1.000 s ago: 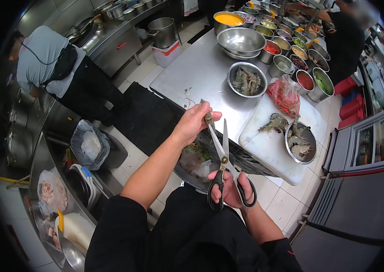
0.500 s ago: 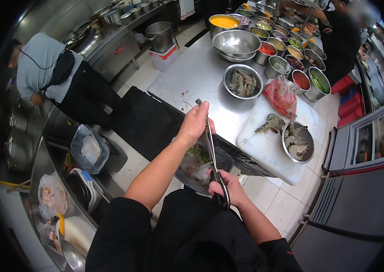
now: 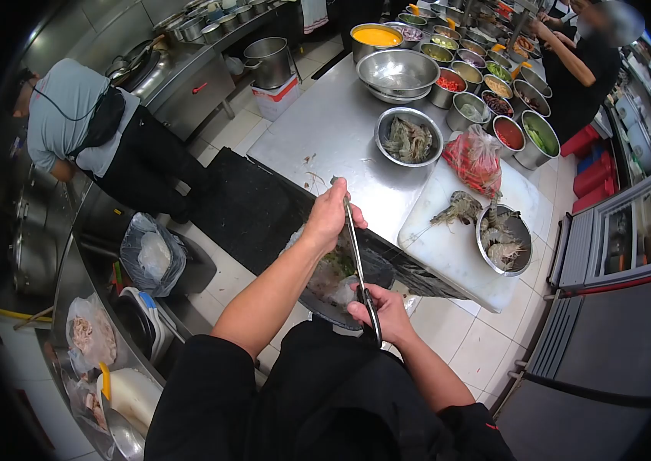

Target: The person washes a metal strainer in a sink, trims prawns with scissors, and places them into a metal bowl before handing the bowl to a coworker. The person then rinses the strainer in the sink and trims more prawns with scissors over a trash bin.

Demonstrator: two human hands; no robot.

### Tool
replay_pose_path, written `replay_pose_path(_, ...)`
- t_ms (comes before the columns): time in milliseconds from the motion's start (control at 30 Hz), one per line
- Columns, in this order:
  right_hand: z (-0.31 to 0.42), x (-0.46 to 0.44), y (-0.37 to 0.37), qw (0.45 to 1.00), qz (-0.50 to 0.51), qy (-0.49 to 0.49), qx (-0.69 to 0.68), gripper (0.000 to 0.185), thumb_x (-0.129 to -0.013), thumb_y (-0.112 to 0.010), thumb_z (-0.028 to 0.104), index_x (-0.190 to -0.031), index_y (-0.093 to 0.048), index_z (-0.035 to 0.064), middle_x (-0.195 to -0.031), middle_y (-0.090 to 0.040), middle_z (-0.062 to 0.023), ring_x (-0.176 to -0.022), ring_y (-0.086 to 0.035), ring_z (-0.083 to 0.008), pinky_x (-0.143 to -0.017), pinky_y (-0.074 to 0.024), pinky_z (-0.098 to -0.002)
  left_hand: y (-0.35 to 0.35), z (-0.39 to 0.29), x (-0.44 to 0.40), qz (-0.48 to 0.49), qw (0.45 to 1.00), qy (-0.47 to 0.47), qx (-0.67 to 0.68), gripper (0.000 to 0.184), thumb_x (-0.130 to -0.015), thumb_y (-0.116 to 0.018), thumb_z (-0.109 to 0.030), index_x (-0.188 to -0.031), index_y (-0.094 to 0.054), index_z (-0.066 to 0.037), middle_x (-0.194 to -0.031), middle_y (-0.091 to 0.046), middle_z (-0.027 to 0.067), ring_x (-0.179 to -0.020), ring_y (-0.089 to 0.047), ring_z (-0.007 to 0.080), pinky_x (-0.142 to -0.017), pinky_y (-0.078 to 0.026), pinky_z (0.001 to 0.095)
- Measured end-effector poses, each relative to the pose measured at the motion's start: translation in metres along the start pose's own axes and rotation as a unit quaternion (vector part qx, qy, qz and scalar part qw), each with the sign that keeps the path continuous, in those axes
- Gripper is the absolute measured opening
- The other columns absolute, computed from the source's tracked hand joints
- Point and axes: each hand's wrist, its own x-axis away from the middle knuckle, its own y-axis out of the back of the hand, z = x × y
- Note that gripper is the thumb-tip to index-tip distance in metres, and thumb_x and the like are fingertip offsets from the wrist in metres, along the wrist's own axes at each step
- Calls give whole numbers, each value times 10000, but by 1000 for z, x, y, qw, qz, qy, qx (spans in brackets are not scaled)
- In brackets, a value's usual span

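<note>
My left hand (image 3: 328,218) is closed around a shrimp (image 3: 335,180), and only a dark end of it shows above my fingers. My right hand (image 3: 384,312) grips the handles of a pair of scissors (image 3: 361,269). Their long blades point up to the shrimp, beside my left fingers. Below both hands stands a bin (image 3: 375,269) lined with a bag and holding scraps. More shrimp lie in a steel bowl (image 3: 524,244) at the right edge of the white cutting board (image 3: 441,257). Loose shrimp (image 3: 460,207) rest next to that bowl on the board.
Another steel bowl of shrimp (image 3: 408,140) and a red plastic bag (image 3: 473,160) sit farther back. Several ingredient pots (image 3: 508,134) crowd the steel table (image 3: 302,142). One co-worker (image 3: 83,107) bends at the left counter; another person (image 3: 583,69) stands back right.
The scissors have turned and their blades look closer together. My left hand has dipped slightly, and less of the shrimp shows. The person at the back right has brought both arms forward.
</note>
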Motion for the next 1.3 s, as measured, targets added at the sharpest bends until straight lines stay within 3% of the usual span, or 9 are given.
replay_pose_path(267,17,2,3,996,-15,-85,35,412,-834,-782,176,-1152,-606,-17,-805,-600,21,-703,-521,-37,-622,-431,-199,1,10,-4,1,998,24,50,384,-1019,-420,-414,-927,-447,-42,-617,-592,117,-532,-607,230,-543,-527,330)
replay_pose_path(367,5,0,12,998,53,9,22,447,-841,-775,182,-1199,-568,14,-813,-568,29,-730,-517,-48,-652,-438,-211,-3,7,-6,9,1000,-2,29,393,-1014,-439,-431,-929,-448,-47,-615,-586,107,-523,-601,219,-528,-520,321)
replay_pose_path(567,19,0,16,997,63,-5,45,492,-830,-786,224,-1214,-547,31,-825,-549,45,-770,-507,-45,-688,-425,-214,-5,-1,-9,65,997,-35,-4,461,-1012,-397,-508,-934,-451,-56,-602,-554,85,-493,-569,194,-508,-495,311)
replay_pose_path(733,15,-12,15,1000,19,-6,16,478,-836,-774,264,-1181,-573,1,-755,-615,2,-579,-523,-62,-519,-415,-222,-8,7,-11,56,997,-55,-2,534,-1008,-329,-567,-919,-451,-56,-593,-543,90,-476,-547,195,-487,-481,303)
replay_pose_path(1067,19,-11,10,998,5,-59,9,434,-836,-774,229,-1154,-592,-4,-733,-594,14,-588,-534,-50,-490,-398,-203,0,29,-14,44,998,-41,29,518,-1013,-348,-543,-895,-478,-56,-616,-569,101,-504,-573,206,-500,-495,325)
replay_pose_path(1300,15,2,18,997,75,4,-27,475,-850,-747,286,-1221,-569,47,-720,-557,28,-625,-554,-89,-592,-450,-242,1,18,-15,57,995,-36,76,460,-1036,-329,-484,-908,-483,-70,-653,-591,111,-551,-600,221,-562,-518,351)
